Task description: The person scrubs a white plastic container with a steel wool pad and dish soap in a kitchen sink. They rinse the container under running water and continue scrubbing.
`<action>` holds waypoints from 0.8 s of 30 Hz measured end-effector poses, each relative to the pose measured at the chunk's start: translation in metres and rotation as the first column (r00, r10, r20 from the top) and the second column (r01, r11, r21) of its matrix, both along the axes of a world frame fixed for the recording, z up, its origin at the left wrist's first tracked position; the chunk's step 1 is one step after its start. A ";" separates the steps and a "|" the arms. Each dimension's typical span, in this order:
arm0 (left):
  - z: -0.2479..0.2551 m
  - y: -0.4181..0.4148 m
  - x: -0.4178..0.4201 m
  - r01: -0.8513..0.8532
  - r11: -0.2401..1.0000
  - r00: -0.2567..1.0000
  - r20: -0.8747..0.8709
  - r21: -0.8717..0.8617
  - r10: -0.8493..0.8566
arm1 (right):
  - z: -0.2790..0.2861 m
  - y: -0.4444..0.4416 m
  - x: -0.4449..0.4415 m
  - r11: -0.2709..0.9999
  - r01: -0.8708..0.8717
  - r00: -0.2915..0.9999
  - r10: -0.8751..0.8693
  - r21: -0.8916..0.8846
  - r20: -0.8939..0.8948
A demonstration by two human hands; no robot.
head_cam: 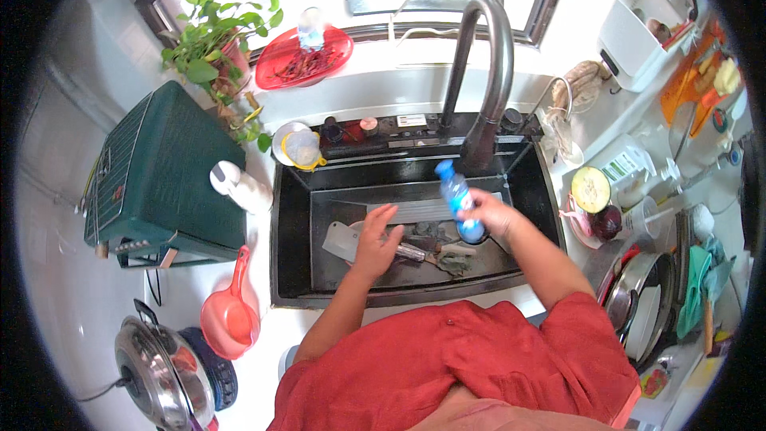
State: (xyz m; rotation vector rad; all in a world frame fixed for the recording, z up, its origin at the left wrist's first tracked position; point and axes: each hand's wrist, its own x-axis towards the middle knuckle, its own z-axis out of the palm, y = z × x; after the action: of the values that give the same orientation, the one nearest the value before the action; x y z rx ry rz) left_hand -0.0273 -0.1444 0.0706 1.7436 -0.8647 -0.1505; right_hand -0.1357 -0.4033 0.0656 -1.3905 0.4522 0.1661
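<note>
Over the black sink point(291, 251) my right hand point(492, 215) grips a clear plastic bottle point(456, 199) with a blue cap and blue label. The bottle leans, cap end toward the faucet. My left hand point(376, 242) hovers at the sink's middle, holding nothing, its fingers apart. Below it lies a cleaver point(340, 242) with a broad metal blade and a metal handle point(411, 251); my hand hides part of it. Leafy vegetable scraps point(453, 262) rest on the sink floor to the right of the handle. A tall dark metal faucet point(502, 60) arches above the bottle.
A red tray point(272, 63) of dark red pieces sits on the windowsill beside a potted plant point(206, 66). Left of the sink stand a dark green box-shaped appliance point(185, 161), a white bottle point(242, 187) and a red ladle point(230, 317). A cut melon point(590, 190) is at right.
</note>
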 end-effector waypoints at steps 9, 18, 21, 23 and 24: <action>-0.035 0.005 0.009 0.040 0.995 0.982 -0.187 0.094 -0.021 | 0.106 -0.127 0.081 0.689 0.670 0.725 -0.530 -0.276 0.440; -0.043 0.016 0.014 0.015 0.984 0.959 -0.281 0.179 0.036 | 0.119 -0.212 0.162 0.427 0.775 0.629 -0.589 -0.466 0.507; -0.050 0.005 0.021 0.037 0.988 0.960 -0.280 0.153 0.007 | 0.079 -0.330 0.175 0.453 0.784 0.621 -0.555 -0.425 0.554; -0.055 0.012 0.022 0.007 0.982 0.962 -0.271 0.189 0.045 | 0.075 -0.324 0.199 0.354 0.762 0.641 -0.535 -0.543 0.551; -0.053 0.022 0.021 -0.038 0.973 0.959 -0.265 0.228 0.099 | 0.087 -0.271 0.219 0.234 0.712 0.665 -0.529 -0.662 0.528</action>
State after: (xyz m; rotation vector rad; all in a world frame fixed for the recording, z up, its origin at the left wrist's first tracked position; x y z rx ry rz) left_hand -0.0062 -0.1227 0.0180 1.9012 -0.5995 -0.4469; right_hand 0.0835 -0.6739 0.1528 -2.0195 0.9884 -1.0342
